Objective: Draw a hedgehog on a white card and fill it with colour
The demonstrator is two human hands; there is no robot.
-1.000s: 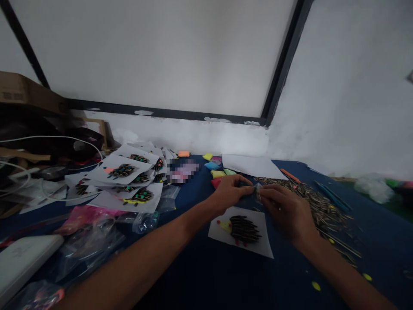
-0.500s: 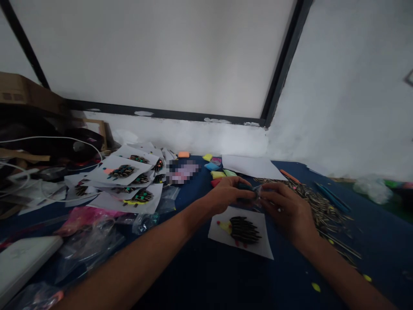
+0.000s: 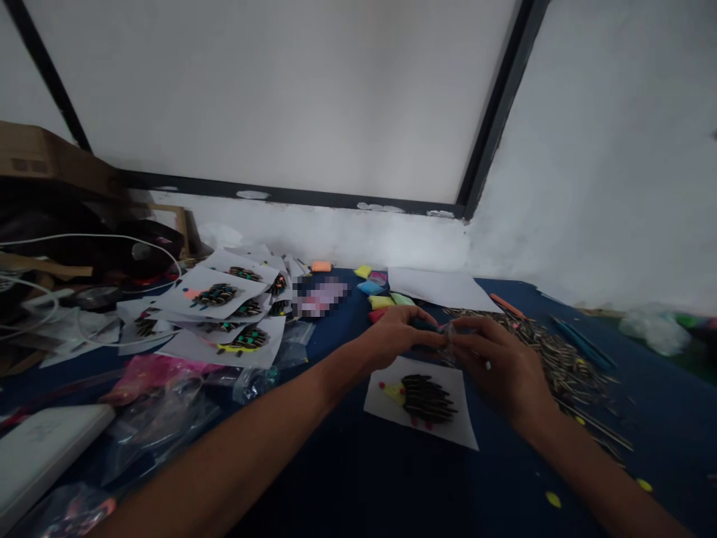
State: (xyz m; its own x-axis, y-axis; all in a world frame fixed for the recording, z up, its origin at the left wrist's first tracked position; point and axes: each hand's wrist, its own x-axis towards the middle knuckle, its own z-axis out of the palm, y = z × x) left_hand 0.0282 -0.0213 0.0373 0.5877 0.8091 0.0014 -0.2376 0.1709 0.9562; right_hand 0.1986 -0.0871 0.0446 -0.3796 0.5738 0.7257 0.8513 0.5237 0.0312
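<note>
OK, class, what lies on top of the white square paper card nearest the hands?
The white square paper card bears dark slender pieces, a yellow pointed shape and small red dots. The paper directly beneath them is covered, so cannot be seen.

On the blue counter (image 3: 336, 463) lies a hedgehog picture (image 3: 460, 430) with dark spines (image 3: 430, 398) and a yellow face (image 3: 396, 394). At the far edge of that picture, the left hand's grip (image 3: 399, 336) and the right hand's grip (image 3: 501, 366) meet on a small piece of clear plastic (image 3: 448, 338). Farther beyond it are coloured packets (image 3: 381, 302) and a white sheet (image 3: 437, 285). To its right spreads a heap of brown sticks (image 3: 554, 355); well to its left lie overlapping pictures (image 3: 216, 295) and crumpled bags (image 3: 160, 430).
</note>
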